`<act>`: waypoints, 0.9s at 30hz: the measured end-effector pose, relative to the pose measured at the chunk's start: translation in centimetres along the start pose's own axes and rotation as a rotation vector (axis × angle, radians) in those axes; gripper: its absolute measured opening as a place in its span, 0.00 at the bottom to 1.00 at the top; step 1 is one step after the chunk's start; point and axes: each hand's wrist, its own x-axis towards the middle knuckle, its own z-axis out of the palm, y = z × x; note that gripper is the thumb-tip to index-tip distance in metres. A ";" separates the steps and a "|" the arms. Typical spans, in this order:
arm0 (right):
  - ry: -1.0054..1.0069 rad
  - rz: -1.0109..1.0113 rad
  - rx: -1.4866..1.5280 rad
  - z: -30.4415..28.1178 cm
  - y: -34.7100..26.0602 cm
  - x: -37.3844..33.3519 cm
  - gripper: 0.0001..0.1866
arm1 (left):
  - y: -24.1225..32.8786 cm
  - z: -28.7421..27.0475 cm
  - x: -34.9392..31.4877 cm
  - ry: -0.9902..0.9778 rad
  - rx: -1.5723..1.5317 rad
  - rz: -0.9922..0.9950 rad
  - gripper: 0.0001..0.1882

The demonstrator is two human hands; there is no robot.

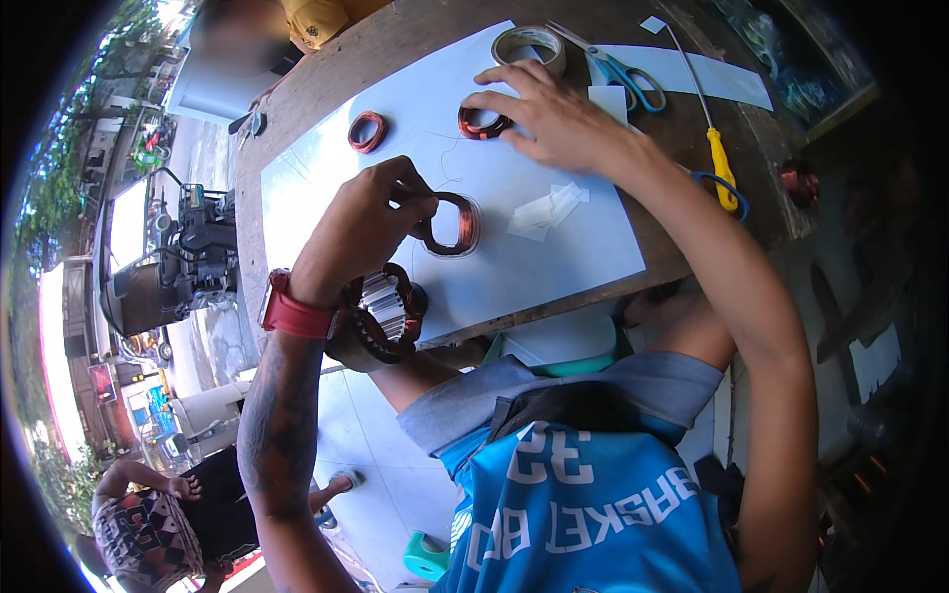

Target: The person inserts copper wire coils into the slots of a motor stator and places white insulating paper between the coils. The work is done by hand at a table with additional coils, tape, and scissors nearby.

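My left hand [371,217] pinches the left side of an oval copper wire coil [467,225] between thumb and fingers, over a white sheet [583,247]. Thin loose wire ends rise from this coil. My right hand [559,114] reaches across with its fingers spread around a second copper coil [470,130]; whether it touches that coil I cannot tell. A third copper coil [367,131] lies farther left on the sheet. Below my left wrist, partly hidden by it, sits a motor stator [390,306] with a slotted metal inside and copper windings.
Several pale paper strips [549,211] lie on the sheet. At the back are a tape roll [529,49] and blue-handled scissors [633,81]. A yellow-handled screwdriver [722,163] and another copper coil [799,183] lie to the right. People are nearby at far left and lower left.
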 end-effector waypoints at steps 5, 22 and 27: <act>-0.177 -0.062 0.700 1.1 -3.6 -1.2 0.28 | 0.2 -0.2 0.2 -0.035 -0.118 -0.006 0.09; -0.048 -0.006 0.562 0.3 -1.6 -3.0 0.18 | -0.1 0.1 0.0 0.030 0.080 0.038 0.08; 0.279 0.113 0.516 -0.3 -2.5 -2.0 0.13 | 0.3 0.2 0.0 0.023 0.084 0.031 0.08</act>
